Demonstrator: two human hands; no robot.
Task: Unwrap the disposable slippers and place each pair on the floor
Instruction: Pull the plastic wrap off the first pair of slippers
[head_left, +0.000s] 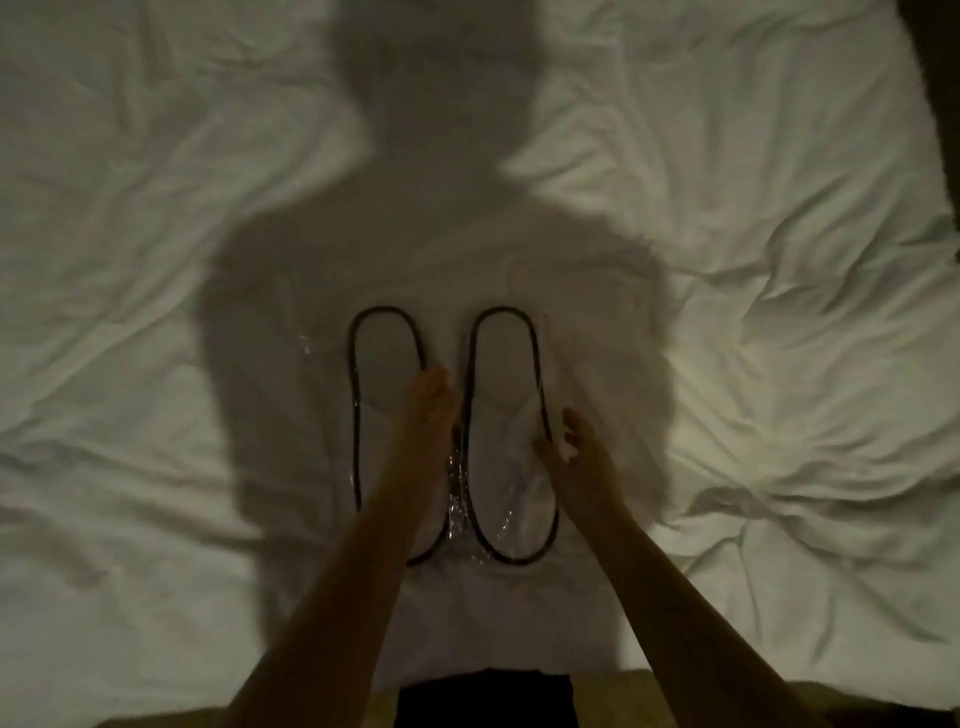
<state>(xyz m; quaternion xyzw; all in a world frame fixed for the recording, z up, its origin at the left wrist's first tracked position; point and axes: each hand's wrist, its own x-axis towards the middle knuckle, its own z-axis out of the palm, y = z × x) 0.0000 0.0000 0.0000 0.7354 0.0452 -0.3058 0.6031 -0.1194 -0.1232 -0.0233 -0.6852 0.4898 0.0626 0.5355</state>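
Rumpled white bedsheet lying in shadow, wrapped slippers resting side by side, left hand lying flat between them, right hand hovering half-open, gripping nothing.

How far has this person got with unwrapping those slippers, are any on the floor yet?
Nothing looks finished. The two white slippers with dark piping lie side by side on the rumpled white bed sheet, and glints of clear plastic wrap show between them. In hand: the left hand rests between the slippers, and the right hand is at the right slipper's edge. Left: removing the wrap and setting the slippers on the floor.
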